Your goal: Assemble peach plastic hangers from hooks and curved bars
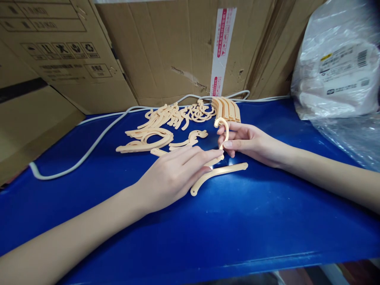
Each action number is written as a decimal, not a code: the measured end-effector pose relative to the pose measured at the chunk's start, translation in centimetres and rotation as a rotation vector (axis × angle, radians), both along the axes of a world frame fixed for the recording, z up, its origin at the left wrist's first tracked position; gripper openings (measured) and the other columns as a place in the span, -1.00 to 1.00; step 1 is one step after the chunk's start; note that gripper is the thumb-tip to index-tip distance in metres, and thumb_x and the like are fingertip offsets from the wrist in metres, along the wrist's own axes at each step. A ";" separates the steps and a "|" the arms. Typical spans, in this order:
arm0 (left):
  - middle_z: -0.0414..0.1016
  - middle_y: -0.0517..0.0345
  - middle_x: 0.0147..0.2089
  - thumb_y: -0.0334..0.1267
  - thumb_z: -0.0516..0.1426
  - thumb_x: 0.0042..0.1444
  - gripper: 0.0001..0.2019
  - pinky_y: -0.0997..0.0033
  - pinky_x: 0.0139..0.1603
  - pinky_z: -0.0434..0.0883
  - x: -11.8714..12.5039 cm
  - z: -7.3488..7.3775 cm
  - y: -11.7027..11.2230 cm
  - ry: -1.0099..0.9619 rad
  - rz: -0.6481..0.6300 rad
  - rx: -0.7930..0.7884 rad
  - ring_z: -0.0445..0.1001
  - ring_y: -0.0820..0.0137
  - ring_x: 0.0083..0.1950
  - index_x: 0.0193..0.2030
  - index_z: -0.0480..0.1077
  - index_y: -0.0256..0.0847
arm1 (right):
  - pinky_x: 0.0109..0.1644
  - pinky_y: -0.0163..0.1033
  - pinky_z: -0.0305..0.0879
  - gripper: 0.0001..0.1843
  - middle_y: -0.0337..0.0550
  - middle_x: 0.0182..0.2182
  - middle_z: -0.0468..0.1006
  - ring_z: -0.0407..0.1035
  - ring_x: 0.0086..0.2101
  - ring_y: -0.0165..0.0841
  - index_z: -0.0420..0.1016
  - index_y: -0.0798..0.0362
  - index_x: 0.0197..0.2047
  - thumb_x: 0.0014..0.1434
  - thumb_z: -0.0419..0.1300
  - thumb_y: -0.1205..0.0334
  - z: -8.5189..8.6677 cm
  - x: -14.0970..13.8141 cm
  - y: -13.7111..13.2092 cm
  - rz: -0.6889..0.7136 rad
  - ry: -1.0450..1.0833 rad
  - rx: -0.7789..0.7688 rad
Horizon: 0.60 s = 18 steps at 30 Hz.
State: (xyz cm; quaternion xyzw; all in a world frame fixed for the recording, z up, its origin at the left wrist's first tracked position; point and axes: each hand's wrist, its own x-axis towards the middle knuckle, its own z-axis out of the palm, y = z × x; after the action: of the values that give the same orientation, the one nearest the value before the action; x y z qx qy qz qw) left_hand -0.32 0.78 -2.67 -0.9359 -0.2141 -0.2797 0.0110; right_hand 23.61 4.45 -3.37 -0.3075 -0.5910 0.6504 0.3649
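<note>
My right hand pinches a cream plastic hanger hook between thumb and fingers, its curved end upward. Reaching in from the left, my left hand closes over a cream hanger arm; its fingertips meet the lower end of the hook. Most of that arm is hidden under the hand, and I cannot tell whether hook and arm are joined. Just in front of the fingers, a second curved hanger arm with a small hole at its end lies loose on the blue table.
Behind my hands lie a pile of small hanger pieces, several loose hooks, stacked hanger arms and folded hanger parts. A white cable crosses the back left. Cardboard boxes and a plastic bag border the table.
</note>
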 end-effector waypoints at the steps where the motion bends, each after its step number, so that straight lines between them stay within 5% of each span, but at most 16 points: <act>1: 0.54 0.04 -0.08 -0.33 0.04 0.33 -0.73 0.36 0.00 0.43 0.0 0.0 0.0 0.004 0.000 -0.002 0.51 0.37 -0.06 0.13 0.32 -0.30 | -0.38 -0.39 0.26 -0.69 -0.29 -0.35 0.48 0.29 -0.47 -0.54 0.38 0.06 -0.11 0.10 0.34 0.27 0.0 0.0 0.0 0.002 0.004 -0.002; 18: 0.54 0.02 -0.05 -0.30 0.02 0.34 -0.72 0.34 0.00 0.45 0.1 -0.2 0.1 0.019 0.006 -0.008 0.52 0.35 -0.04 0.14 0.31 -0.30 | -0.38 -0.39 0.26 -0.69 -0.28 -0.35 0.49 0.30 -0.48 -0.54 0.40 0.06 -0.12 0.08 0.36 0.27 -0.1 0.1 0.1 0.007 0.009 -0.011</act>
State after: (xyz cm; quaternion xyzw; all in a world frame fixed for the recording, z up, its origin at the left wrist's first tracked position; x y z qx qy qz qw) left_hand -0.23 0.83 -2.86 -0.9378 -0.2177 -0.2701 0.0102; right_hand 23.69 4.51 -3.45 -0.3044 -0.5870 0.6562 0.3635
